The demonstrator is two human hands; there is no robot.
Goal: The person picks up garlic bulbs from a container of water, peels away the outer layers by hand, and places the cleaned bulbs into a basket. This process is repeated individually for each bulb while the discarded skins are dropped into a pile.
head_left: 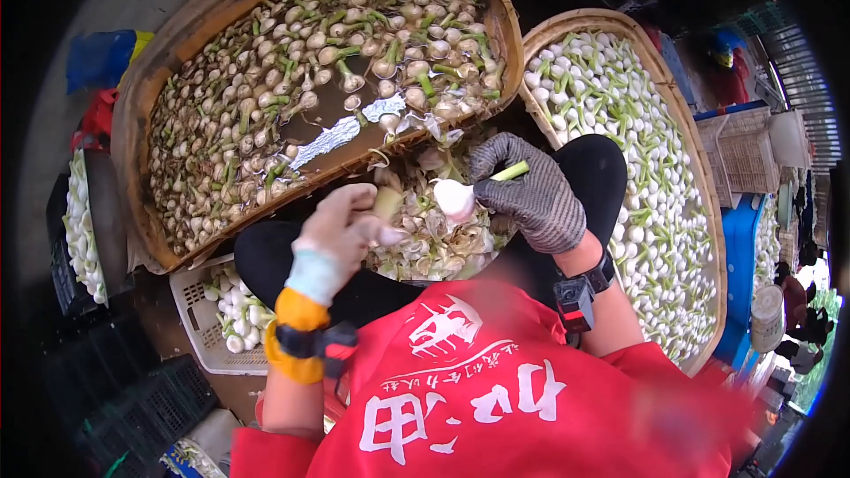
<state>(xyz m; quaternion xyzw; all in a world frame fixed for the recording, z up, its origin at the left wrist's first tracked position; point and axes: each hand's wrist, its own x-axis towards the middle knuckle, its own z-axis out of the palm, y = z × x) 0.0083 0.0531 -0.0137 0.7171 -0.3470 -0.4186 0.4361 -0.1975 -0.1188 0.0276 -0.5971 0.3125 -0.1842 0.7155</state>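
My right hand, in a grey striped glove, is closed on a garlic bulb with a short green stem. The bulb is white and pinkish and points left. My left hand, in a pale glove and blurred by movement, is left of the bulb and apart from it. Its fingers are spread, and a blurred yellow-green piece of peel is beside their tips; whether they touch it I cannot tell. Below both hands lies a heap of peeled garlic skins between my knees.
Ahead, a large brown tub holds many unpeeled bulbs in water. On the right, a wicker tray carries white bulbs with green stems. A white crate with garlic stands by my left knee. Plastic baskets are stacked at far right.
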